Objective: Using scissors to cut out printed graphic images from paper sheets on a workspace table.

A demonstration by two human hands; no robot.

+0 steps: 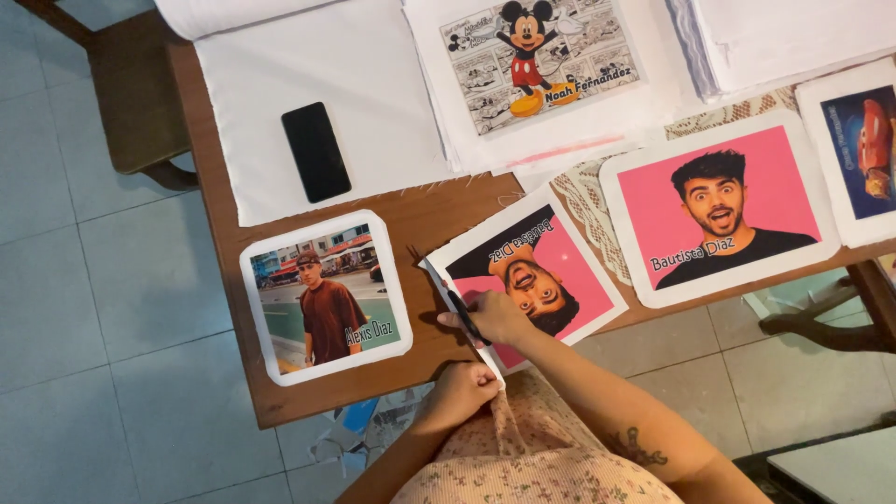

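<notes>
My right hand grips black-handled scissors whose blades lie along the left white border of a printed fabric panel with a pink background and a portrait. My left hand pinches the panel's near corner at the table's front edge, close to my body. The panel lies at an angle on the brown wooden table, partly hanging over the edge.
A cut panel with a street photo lies left of my hands. Another pink portrait panel, a cartoon-mouse print and a car print lie further back. A black phone rests on white cloth. Scraps lie on the tiled floor.
</notes>
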